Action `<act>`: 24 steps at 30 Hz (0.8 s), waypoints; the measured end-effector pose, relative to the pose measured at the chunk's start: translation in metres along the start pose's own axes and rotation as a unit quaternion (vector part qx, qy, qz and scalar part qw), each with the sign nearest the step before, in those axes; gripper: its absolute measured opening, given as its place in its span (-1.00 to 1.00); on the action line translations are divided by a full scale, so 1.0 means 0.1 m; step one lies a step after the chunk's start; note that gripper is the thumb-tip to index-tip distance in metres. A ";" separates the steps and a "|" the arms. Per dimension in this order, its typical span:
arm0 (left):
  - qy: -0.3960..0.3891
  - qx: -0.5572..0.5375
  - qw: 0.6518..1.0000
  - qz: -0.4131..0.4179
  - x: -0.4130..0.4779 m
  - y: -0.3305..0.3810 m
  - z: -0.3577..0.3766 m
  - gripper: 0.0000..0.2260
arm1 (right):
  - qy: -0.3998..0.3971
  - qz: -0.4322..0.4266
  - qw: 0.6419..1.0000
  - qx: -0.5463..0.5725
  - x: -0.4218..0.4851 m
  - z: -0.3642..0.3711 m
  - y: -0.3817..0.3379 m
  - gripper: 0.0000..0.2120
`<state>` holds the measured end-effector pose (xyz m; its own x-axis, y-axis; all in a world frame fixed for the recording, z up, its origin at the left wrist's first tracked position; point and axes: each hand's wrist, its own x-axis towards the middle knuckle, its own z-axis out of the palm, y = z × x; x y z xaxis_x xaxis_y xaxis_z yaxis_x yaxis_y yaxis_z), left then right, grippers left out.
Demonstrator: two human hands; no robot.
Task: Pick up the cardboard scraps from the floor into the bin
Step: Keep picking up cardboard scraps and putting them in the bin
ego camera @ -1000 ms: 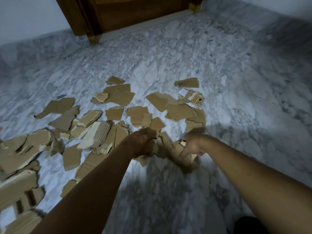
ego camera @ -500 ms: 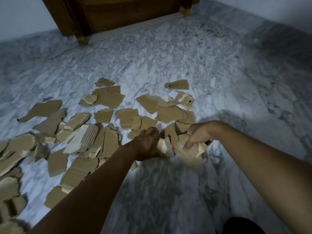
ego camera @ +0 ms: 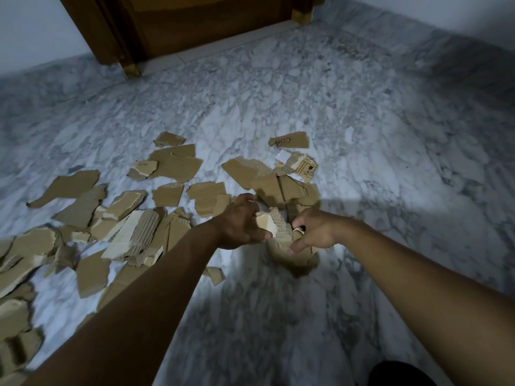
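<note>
Cardboard bundle (ego camera: pixel 279 230): was squeezed between both hands to keep loose pieces together.
Left hand (ego camera: pixel 240 222): fingers curled round it.
Right hand (ego camera: pixel 316 234): curled beneath, supporting.
Bin: unseen.

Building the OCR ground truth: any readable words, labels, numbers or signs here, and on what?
No readable words or numbers.
Printed scrap: black boxed handling pictograms, one resembling a glass; any lettering too small to read.
White label scrap: nothing legible.
Scrap bundle held by left hand and right hand: no print visible.
</note>
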<state>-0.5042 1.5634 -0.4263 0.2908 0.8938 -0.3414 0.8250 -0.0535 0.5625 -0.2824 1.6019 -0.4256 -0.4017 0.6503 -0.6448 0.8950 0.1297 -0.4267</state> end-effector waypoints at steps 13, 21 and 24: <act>0.010 -0.044 0.999 -0.028 0.49 -0.06 -0.42 -0.34 | 0.201 -0.017 0.979 -0.039 0.15 -0.30 0.28 -0.47; 0.028 0.165 0.985 -0.033 1.06 -0.16 -0.02 -0.32 | 0.181 -0.068 0.977 -0.084 0.35 0.16 0.27 -0.52; 0.075 0.152 0.985 -0.044 1.04 -0.14 0.05 -0.27 | 0.179 -0.059 0.980 -0.055 0.43 0.18 0.29 -0.49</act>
<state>-0.4828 1.6550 -0.4734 0.1555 0.9557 -0.2499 0.9571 -0.0832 0.2776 -0.2773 1.6198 -0.4771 -0.4282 0.8445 -0.3218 0.8695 0.2880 -0.4013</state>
